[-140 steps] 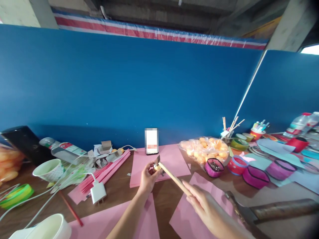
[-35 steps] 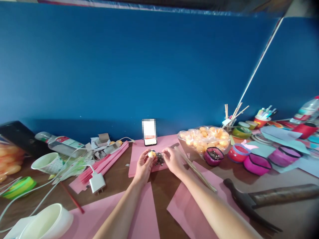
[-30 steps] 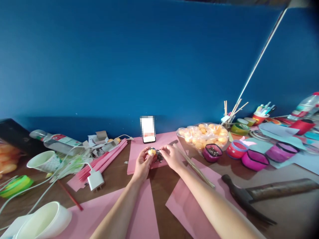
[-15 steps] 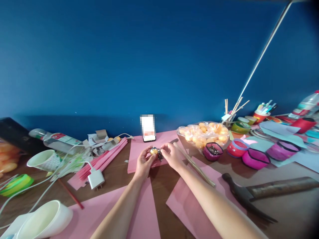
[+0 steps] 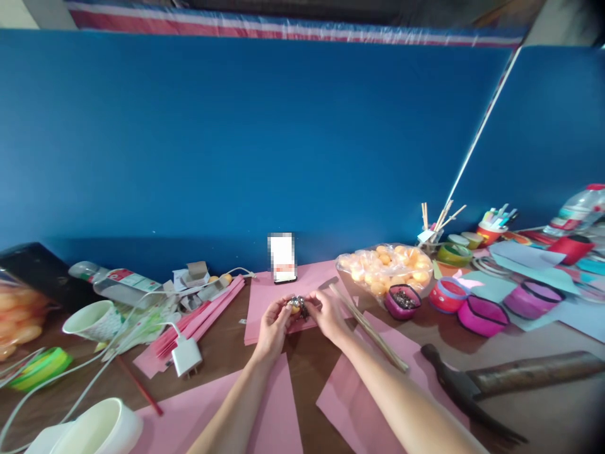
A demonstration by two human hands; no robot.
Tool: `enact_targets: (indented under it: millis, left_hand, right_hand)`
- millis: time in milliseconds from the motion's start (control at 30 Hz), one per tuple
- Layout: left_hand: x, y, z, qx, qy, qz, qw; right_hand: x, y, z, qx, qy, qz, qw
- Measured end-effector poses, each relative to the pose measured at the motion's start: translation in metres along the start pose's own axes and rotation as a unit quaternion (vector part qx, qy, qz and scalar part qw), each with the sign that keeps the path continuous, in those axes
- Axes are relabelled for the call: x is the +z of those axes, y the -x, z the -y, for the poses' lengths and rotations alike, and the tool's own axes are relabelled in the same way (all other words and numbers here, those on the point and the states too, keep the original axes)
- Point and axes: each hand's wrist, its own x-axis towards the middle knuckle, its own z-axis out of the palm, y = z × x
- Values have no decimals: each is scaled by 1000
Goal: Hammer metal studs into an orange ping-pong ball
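My left hand [image 5: 274, 325] is closed round a small orange ball [image 5: 295, 309], thumb and fingers gripping its left side. Small shiny, dark metallic pieces [image 5: 302, 305] cover the ball's top and right side; they are too small to name surely. My right hand [image 5: 325, 313] pinches at the ball's right edge, thumb and forefinger together. What lies between those fingertips is hidden. Both hands are over pink paper [image 5: 258, 321], in front of a phone [image 5: 282, 258] with a blurred-out screen. A purple cup [image 5: 403, 304] to the right holds similar small dark pieces.
A clear bag of orange balls [image 5: 385, 268] lies behind the purple cup. Wooden sticks [image 5: 371, 331] lie beside my right forearm, and a claw hammer [image 5: 477, 378] farther right. Left are a white charger [image 5: 186, 357] with cables, a paper cup [image 5: 94, 320] and a white cup [image 5: 101, 429].
The camera has tilted up, so the scene sits lower and the wall's top edge shows. The ball has turned between my hands: less bare orange shows, more shiny pieces.
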Motion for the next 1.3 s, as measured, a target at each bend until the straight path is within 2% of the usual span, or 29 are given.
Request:
enact_targets:
  millis: [133,300,567,800,1000,1300]
  left_hand:
    - [0,1,1,14,0,-31,999]
    - [0,3,0,7,-85,-18,996]
    - [-2,0,1,23,-108,-15,994]
    - [2,1,-4,15,-125,-13,992]
    - [1,0,-5,1,-146,-25,989]
    - [5,1,-7,-3,-155,-31,987]
  right_hand:
    - [4,1,-7,3,-23,15,1000]
    - [3,2,-6,11,-40,22,999]
    - [1,0,-1,7,-47,18,999]
    - [1,-2,0,55,-87,10,995]
    - [0,-4,4,81,-145,39,985]
    - [0,-5,5,114,-171,74,976]
